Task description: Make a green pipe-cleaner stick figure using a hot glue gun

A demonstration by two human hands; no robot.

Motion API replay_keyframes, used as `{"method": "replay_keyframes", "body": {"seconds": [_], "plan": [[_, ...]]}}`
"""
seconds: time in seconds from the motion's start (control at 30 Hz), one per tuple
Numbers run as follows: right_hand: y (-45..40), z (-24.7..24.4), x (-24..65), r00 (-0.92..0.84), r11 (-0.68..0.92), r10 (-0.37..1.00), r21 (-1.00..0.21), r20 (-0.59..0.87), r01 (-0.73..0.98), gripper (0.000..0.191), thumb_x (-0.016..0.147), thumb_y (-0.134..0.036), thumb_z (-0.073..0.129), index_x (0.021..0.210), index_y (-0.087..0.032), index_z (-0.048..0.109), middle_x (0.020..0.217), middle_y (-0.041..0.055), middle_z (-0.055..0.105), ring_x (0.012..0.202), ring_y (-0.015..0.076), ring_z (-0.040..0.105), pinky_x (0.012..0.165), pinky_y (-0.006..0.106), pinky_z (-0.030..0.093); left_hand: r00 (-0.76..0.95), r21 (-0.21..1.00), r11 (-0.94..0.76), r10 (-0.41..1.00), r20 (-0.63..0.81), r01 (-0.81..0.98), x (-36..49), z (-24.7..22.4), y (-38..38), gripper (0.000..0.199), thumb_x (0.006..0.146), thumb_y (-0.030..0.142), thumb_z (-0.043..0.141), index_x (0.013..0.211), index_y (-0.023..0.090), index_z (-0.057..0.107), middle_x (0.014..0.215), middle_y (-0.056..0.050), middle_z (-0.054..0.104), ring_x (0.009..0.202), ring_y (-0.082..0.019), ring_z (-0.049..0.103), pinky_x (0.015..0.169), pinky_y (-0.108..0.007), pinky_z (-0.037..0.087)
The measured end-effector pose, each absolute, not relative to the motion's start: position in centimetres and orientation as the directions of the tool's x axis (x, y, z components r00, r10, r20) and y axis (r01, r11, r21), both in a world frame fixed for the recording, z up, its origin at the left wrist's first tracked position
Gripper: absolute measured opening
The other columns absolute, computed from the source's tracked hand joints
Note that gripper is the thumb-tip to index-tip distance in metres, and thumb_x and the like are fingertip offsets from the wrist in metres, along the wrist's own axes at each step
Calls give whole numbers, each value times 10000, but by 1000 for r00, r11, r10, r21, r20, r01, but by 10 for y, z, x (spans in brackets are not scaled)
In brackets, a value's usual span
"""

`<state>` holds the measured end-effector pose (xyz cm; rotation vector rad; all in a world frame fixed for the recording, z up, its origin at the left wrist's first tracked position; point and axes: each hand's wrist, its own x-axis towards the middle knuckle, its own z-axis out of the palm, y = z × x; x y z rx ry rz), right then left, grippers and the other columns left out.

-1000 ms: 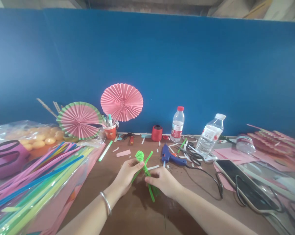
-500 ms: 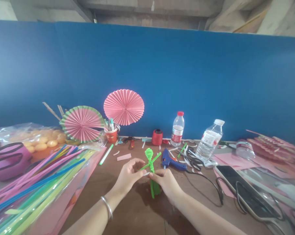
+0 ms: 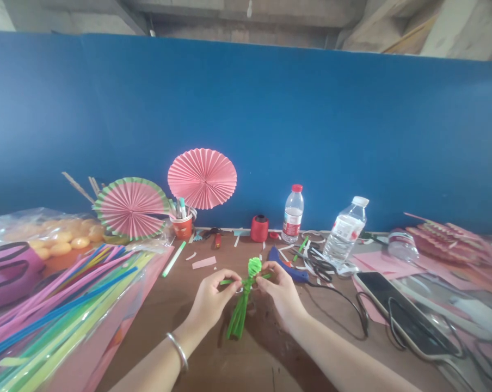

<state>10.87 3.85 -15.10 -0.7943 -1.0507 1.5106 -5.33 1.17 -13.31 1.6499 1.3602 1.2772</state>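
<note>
Broadly, a blue panel (image 3: 270, 109) fills the background, with a brown bench (image 3: 180, 326) running before it. Across the bench's left side spreads a bundle of coloured fuzzy stems (image 3: 66, 305), and farther back a pink pleated fan (image 3: 203, 179) rises. A dark phone (image 3: 405, 313) lies to the right, nearer than two water bottles. Between the left hand (image 3: 211, 296) and the right hand (image 3: 284, 296), near the middle of the bench, is a green figure (image 3: 241, 310) with a rounded top and hanging strands; whether its lower ends touch the bench I cannot tell. The left fingers pinch its left side strand, the right fingers its right one, close under the top. Just beyond the right hand lies a blue glue gun (image 3: 297, 272); smaller yet, a red spool (image 3: 259, 228) stands behind.
</note>
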Motion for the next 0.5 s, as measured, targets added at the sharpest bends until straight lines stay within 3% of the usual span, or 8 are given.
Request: {"method": "replay_keyframes", "body": {"seconds": [0.13, 0.27, 0.37, 0.5], "plan": [[40, -153, 112, -146, 175, 974, -985, 174, -2, 73, 667, -211, 621, 697, -156, 585, 635, -6, 585, 590, 121, 547, 608, 243, 436, -97, 921, -226, 958, 269, 317, -53, -137, 13, 127, 735, 305, 549, 729, 187, 598, 732, -11, 630, 692, -171, 592, 642, -257, 461], [38, -156, 116, -216, 505, 862, -813, 458, 291, 88, 724, -196, 581, 773, -186, 654, 790, 34, 636, 773, 164, 571, 737, 277, 424, -100, 942, -193, 969, 227, 274, -52, -144, 16, 142, 718, 319, 571, 702, 178, 575, 669, -1, 620, 617, -157, 588, 597, -253, 454], [37, -157, 118, -251, 618, 785, -686, 567, 384, 116, 772, -196, 539, 798, -203, 651, 806, 36, 631, 790, 163, 558, 747, 283, 415, -92, 944, -182, 973, 214, 275, -51, -148, 17, 130, 688, 303, 605, 700, 176, 579, 660, -4, 625, 626, -164, 593, 578, -250, 451], [39, -157, 119, -285, 667, 744, -654, 604, 356, 106, 780, -162, 525, 789, -196, 625, 805, 38, 608, 789, 152, 547, 720, 262, 426, -57, 935, -237, 964, 260, 265, -50, -145, 16, 85, 658, 236, 626, 683, 175, 572, 740, -21, 649, 712, -178, 605, 646, -269, 463]]}}
